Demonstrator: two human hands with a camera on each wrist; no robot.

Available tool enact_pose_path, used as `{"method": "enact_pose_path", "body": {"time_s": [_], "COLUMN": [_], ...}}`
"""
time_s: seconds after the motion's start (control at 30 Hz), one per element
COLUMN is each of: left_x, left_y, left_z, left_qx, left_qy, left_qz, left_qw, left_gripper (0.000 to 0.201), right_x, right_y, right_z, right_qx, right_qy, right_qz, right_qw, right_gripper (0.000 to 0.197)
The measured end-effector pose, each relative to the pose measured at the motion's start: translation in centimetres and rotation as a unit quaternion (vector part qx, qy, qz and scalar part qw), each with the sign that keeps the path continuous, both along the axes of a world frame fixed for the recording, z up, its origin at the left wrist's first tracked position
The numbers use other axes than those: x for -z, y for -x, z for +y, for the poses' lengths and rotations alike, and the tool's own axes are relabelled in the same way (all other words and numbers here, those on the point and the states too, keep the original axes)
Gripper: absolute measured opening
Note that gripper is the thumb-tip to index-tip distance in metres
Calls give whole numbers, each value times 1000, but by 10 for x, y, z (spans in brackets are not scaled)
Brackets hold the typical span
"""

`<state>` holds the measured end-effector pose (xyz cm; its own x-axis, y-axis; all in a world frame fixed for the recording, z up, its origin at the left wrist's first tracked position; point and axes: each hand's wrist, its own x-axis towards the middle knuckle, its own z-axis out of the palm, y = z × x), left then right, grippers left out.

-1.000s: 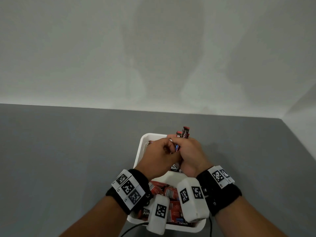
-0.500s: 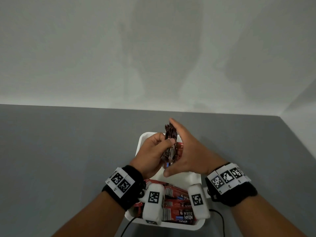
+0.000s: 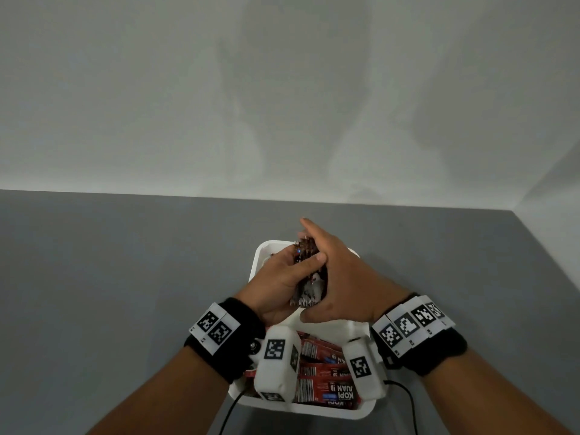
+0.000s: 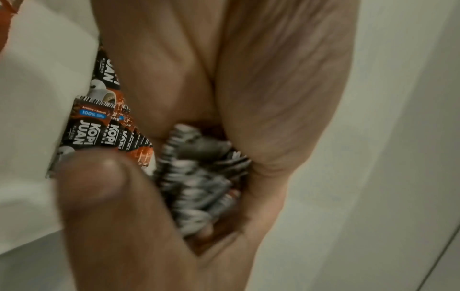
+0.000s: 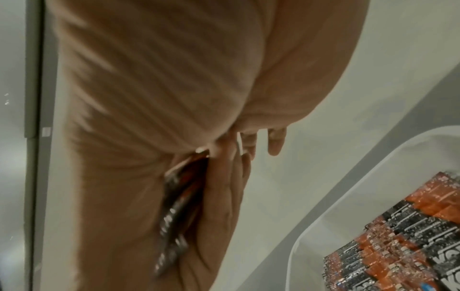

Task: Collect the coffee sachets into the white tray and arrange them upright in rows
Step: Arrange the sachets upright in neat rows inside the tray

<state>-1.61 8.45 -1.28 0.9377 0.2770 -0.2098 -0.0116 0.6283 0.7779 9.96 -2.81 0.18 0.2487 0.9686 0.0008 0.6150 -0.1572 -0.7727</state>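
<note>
A stack of red-and-black coffee sachets [image 3: 309, 277] is held on edge above the far half of the white tray [image 3: 258, 255]. My left hand [image 3: 282, 277] grips the stack from the left, its thumb across the top. My right hand [image 3: 342, 277] presses flat against the stack's right side with straight fingers. The left wrist view shows the stack's edges [image 4: 199, 173] squeezed between both palms. More sachets [image 3: 323, 372] lie flat in the near half of the tray, and some stand at its far left [image 4: 99, 126].
The tray sits on a grey table [image 3: 125, 293] that meets a pale wall [image 3: 282, 105] behind. The table's right edge [image 3: 546, 249] runs diagonally. A black cable [image 3: 408, 403] trails off the near side by my right wrist.
Both hands were curled together over the sachets. My right hand has flattened against the stack's side, and the bundle has turned on edge between the two hands.
</note>
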Motion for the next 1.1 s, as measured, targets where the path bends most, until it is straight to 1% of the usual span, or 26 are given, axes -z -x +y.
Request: {"method": "enact_pose_path", "body": {"time_s": [0.03,0.07,0.1,0.13,0.2,0.3,0.37,0.43,0.53,0.63,0.73,0.8,0.87,0.93,1.03,1.1], "left_x": [-2,-3,-4,-4,-3,2,4,7,10,12,14,15,17,18,21,24], "left_y": [1,2,2,3,1,-1,-1,3,7,5,5,8,13,14,16,20], "left_z": [3,6,9,12,15,13,10,11,15,10,8,14,21,24,26,31], "left_qx": [-4,-25,-55,-85,-140,-200,-215,-225,-242,-241,-244,-247,-250,-245,-245,-258], "left_qy": [-4,-7,-8,-12,-33,-65,-84,-104,-98,-101,-132,-144,-128,-134,-174,-194], "left_qz": [10,22,32,39,49,64,70,74,80,72,88,96,97,102,113,130], "left_qw": [1000,999,998,995,988,976,971,966,962,963,957,953,955,955,947,937], "left_gripper": [32,24,20,19,17,19,22,24,16,16,20,19,26,33,29,27], "right_x": [1,3,4,4,4,7,12,16,18,19,22,22,21,18,18,23], "right_y": [-2,-4,-6,-7,-8,2,6,5,3,12,16,12,6,1,-4,-10], "right_z": [-1,-1,-1,0,2,6,8,7,7,11,14,13,12,13,18,21], "right_qx": [2,20,51,90,152,189,205,225,230,210,211,220,231,227,203,200], "right_qy": [-3,-15,-32,-43,-43,-44,-47,-45,-33,-22,-33,-28,-31,-38,-33,-22], "right_qz": [38,92,138,169,208,244,248,233,241,279,229,214,213,201,159,130], "right_qw": [999,995,989,981,965,950,946,945,942,937,950,951,949,952,966,971], "right_gripper": [142,137,125,110,82,50,37,28,20,27,20,15,15,18,17,17]}}
